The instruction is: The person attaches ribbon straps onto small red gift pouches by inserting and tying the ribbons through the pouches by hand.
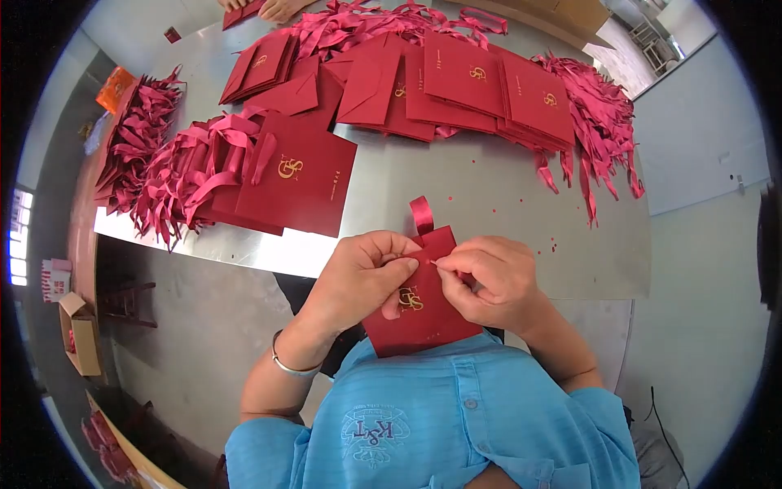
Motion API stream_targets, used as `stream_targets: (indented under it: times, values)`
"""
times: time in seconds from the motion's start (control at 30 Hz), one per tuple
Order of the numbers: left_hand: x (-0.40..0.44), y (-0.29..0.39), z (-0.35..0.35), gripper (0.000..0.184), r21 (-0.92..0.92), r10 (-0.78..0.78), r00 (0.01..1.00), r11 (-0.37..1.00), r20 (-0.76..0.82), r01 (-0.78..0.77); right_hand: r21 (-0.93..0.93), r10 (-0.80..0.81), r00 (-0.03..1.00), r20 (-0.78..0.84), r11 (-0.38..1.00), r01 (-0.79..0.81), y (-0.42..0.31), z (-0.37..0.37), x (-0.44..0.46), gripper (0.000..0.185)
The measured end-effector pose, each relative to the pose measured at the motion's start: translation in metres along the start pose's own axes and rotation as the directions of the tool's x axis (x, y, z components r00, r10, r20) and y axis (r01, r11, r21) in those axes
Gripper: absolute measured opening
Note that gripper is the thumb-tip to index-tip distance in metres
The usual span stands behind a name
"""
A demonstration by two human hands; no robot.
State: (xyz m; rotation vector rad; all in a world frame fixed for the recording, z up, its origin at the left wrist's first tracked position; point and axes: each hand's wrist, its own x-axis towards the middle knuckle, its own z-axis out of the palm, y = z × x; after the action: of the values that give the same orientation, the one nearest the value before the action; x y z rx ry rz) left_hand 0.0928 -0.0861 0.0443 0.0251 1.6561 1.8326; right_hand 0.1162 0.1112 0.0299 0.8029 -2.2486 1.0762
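the red bag (436,318) is positioned between the two hands, in front of the blue shirt (423,407), its long axis running from the shirt toward the tabletop (586,253), slightly tilted. the left hand (362,273) is at the upper left edge; this grip holds the bag, thumb against the front face. the right hand (497,281) is at the upper right; its grip is narrow, fingertips together just beside the left thumb. any small item pinched there cannot be identified. the bag is flat, rectangular, apparently stiff matte paper, with a gold monogram (410,299). a glossy ribbon (421,214) curves beyond its top edge. the tabletop is smooth, grey and metallic-looking, carrying stacked bags (464,77) and tangled ribbons (599,106).
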Motion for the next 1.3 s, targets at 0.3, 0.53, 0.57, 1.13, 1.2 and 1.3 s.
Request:
stream_targets:
  times: [0.3, 0.53, 0.57, 1.13, 1.2, 1.3]
  values:
    - [0.001, -0.002, -0.001, 0.017, 0.034, -0.003, 1.0, 0.999, -0.015, 0.004, 0.004, -0.019, 1.0, -0.009, 1.0, 0.019, 0.002, 0.002, -0.001, 0.021]
    - [0.001, -0.002, 0.003, 0.016, 0.048, 0.013, 1.0, 0.999, 0.001, -0.013, -0.061, 0.016, 0.999, 0.036, 0.998, -0.014, 0.001, 0.002, -0.001, 0.019]
    - [0.001, -0.001, 0.004, 0.015, 0.066, 0.017, 1.0, 0.998, -0.005, -0.016, -0.104, 0.046, 0.997, 0.064, 0.994, -0.039, -0.002, 0.001, -0.002, 0.018]
    - [0.004, -0.01, 0.018, 0.015, 0.177, 0.121, 0.991, 0.978, -0.049, -0.111, -0.161, 0.41, 0.858, 0.31, 0.912, -0.378, -0.012, -0.009, 0.024, 0.007]
    - [0.003, -0.011, 0.018, 0.015, 0.187, 0.118, 0.993, 0.976, -0.028, -0.111, -0.11, 0.454, 0.832, 0.318, 0.889, -0.444, -0.01, -0.011, 0.023, 0.007]
    - [0.003, -0.012, 0.017, 0.016, 0.195, 0.121, 0.992, 0.974, -0.021, -0.115, -0.167, 0.353, 0.877, 0.326, 0.935, -0.314, -0.003, -0.017, 0.019, 0.011]
